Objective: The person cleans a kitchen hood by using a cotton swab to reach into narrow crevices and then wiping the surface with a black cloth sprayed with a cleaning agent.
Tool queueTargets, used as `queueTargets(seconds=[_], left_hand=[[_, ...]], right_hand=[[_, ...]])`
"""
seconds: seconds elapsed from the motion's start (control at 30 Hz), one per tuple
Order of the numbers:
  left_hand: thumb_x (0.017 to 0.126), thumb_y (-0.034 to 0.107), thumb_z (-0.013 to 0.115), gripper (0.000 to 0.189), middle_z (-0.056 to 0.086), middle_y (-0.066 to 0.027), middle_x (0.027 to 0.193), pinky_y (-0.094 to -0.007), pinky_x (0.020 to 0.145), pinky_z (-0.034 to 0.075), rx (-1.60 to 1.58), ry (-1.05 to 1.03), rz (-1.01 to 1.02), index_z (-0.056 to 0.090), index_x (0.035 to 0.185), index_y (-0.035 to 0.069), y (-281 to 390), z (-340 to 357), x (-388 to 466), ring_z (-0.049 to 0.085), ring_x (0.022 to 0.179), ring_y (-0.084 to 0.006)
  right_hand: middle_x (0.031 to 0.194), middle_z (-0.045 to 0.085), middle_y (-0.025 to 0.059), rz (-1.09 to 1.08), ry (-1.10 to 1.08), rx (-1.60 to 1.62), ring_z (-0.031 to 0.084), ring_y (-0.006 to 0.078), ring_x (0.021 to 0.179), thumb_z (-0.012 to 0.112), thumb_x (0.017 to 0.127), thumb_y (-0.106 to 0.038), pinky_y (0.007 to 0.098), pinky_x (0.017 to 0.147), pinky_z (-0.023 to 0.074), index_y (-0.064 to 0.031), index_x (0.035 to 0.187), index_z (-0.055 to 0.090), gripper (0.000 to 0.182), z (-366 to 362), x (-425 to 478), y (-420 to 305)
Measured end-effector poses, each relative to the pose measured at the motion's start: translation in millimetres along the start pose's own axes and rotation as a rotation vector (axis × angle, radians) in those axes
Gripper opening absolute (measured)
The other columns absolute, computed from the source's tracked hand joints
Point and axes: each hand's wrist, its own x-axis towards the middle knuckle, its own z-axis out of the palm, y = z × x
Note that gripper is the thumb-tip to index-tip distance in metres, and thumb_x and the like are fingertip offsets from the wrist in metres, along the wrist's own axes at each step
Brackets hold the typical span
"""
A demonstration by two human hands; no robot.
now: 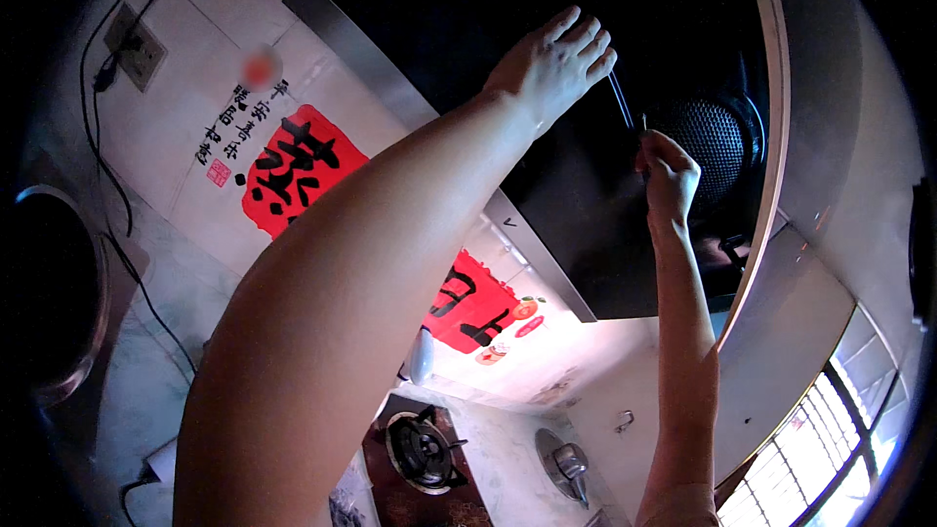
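Observation:
My left hand reaches up over the black surface of a range hood, back of the hand towards me; its palm is hidden. A thin, shiny dark cord or rod runs from beside its fingertips towards my right hand; whether the left hand holds it cannot be told. My right hand, lower and further right, has thumb and index finger pinched together on a small thin piece with a pale tip. Just right of it is a round black part with a mesh-like surface.
A pale curved edge borders the dark area at right. Below are a gas burner, a metal wall fitting and a wall hook. Black cords hang from a wall socket at left, above a large round dark vessel. A barred window is lower right.

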Motion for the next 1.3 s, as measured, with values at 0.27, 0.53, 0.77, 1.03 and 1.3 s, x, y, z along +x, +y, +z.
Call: queueTargets(seconds=[0.27,0.53,0.77,1.03,1.3], left_hand=[[0.082,0.016,0.04,0.049,0.031,-0.0018,0.134,-0.0373,0.105,0.015,-0.023,0.013,0.011,0.03,0.13,0.014,-2.4,0.1,-5.1,0.027,0.124,-0.0177],[0.082,0.017,0.038,0.048,0.033,-0.0022,0.132,-0.0367,0.105,0.015,-0.012,0.023,0.032,0.03,0.129,0.014,-2.7,6.0,-3.2,0.028,0.124,-0.0171],[0.078,0.012,0.051,0.054,0.036,-0.0052,0.128,-0.0358,0.103,0.019,-0.035,0.008,0.117,0.03,0.128,0.012,-15.2,-5.8,1.7,0.03,0.122,-0.0184],[0.054,0.024,0.075,0.081,0.041,-0.0109,0.119,-0.0373,0.096,0.028,-0.173,0.065,0.358,0.033,0.121,0.007,-38.9,-20.4,7.8,0.037,0.114,-0.0246],[0.057,0.029,0.075,0.087,0.038,-0.0159,0.121,-0.0397,0.095,0.029,-0.038,-0.097,0.421,0.028,0.125,0.003,-22.3,-29.0,9.4,0.034,0.115,-0.0301]], right_hand=[[0.077,0.061,0.003,-0.248,0.087,-0.195,0.05,0.0075,0.057,0.051,0.079,0.002,0.0201,0.051,0.0413,-0.0031,0.091,0.061,0.016,-2.0,-32.5,-3.5],[0.073,0.059,0.008,-0.108,-0.116,0.032,0.054,0.0099,0.056,0.048,0.072,0.013,0.022,0.052,0.041,-0.0003,0.087,0.06,0.023,15.5,-133.3,5.7],[0.069,0.055,0.0044,0.717,-0.076,0.661,0.051,0.0111,0.06,0.053,0.084,-0.016,0.0225,0.057,0.0357,0.0045,0.089,0.057,0.022,45.5,-273.4,-14.5],[0.077,0.057,0.008,1.133,0.19,1.159,0.052,0.0121,0.066,0.053,0.083,-0.012,0.0226,0.064,0.0407,0.0041,0.092,0.056,0.02,45.5,-378.3,-22.9],[0.07,0.051,0.0022,1.252,0.474,1.314,0.047,0.0087,0.062,0.053,0.084,-0.018,0.0187,0.058,0.0374,-0.0032,0.082,0.053,0.015,24.5,-399.9,-13.4]])
